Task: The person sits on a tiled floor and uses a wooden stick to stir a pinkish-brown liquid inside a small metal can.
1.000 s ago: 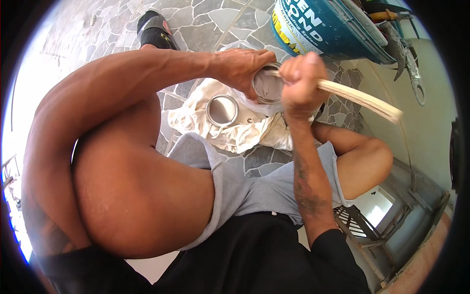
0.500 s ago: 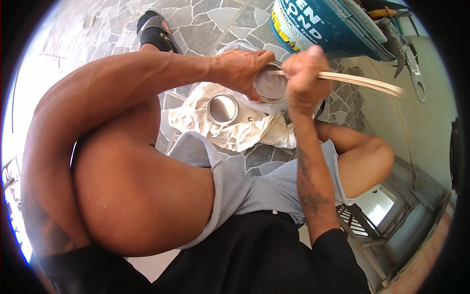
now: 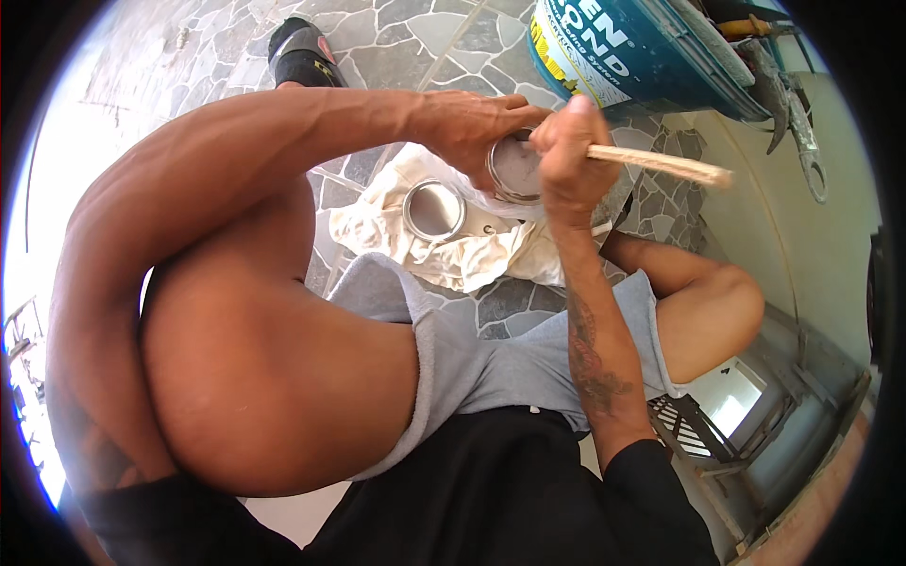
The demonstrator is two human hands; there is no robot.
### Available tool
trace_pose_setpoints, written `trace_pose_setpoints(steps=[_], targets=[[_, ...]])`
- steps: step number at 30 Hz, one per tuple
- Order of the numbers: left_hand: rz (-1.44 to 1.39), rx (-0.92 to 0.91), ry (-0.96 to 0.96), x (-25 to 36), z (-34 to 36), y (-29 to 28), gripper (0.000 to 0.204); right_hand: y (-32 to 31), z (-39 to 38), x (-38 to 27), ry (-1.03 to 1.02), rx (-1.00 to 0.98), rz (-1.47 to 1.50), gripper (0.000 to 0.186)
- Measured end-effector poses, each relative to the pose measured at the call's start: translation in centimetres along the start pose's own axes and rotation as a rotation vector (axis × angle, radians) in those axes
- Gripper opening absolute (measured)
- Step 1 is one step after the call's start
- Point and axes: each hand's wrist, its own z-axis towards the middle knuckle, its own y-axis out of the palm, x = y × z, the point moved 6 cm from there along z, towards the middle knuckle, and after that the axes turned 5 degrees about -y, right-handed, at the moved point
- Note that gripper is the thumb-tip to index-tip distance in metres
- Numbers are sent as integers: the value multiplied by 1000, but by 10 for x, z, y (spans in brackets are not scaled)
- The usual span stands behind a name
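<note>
My left hand (image 3: 477, 130) is wrapped round the far left side of an open metal can (image 3: 493, 184) with pale greyish paint (image 3: 515, 168) in it. In my right fist (image 3: 571, 170), at the can's right rim, is a slim wooden stick (image 3: 661, 162). Its free end points right; its other end is hidden behind the fist, so I cannot tell how deep it reaches into the can. Beside the can, a round metal-rimmed piece (image 3: 434, 209), a lid or a second can, lies on a crumpled cream cloth (image 3: 363, 224).
A teal bucket (image 3: 642, 85) stands at the far right, with a hammer (image 3: 776, 104) and a grey-handled tool (image 3: 807, 156) hanging over its side. Stone-patterned floor (image 3: 396, 38) lies around. My shod foot (image 3: 302, 58) is at far left. Wooden frames (image 3: 746, 443) stand at lower right.
My right hand has shifted slightly left and nearer, over the can's right rim. The stick's free end has swung left with it. My left hand keeps its hold on the can.
</note>
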Motion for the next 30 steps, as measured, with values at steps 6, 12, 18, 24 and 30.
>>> trace_pose_setpoints(steps=[6,12,18,24,30], targets=[[29,-114,-27,-1,5,0,96,-1,29,-26,99,-60,18,47],[-2,57,-135,3,-5,5,96,-12,34,-52,39,-33,120,44],[32,88,-292,4,-1,1,91,-12,-7,8,50,-89,-109,39],[22,154,-318,0,-4,9,91,-29,24,-21,179,-55,296,50],[14,166,-262,9,0,3,92,-15,26,-23,22,-144,217,50]])
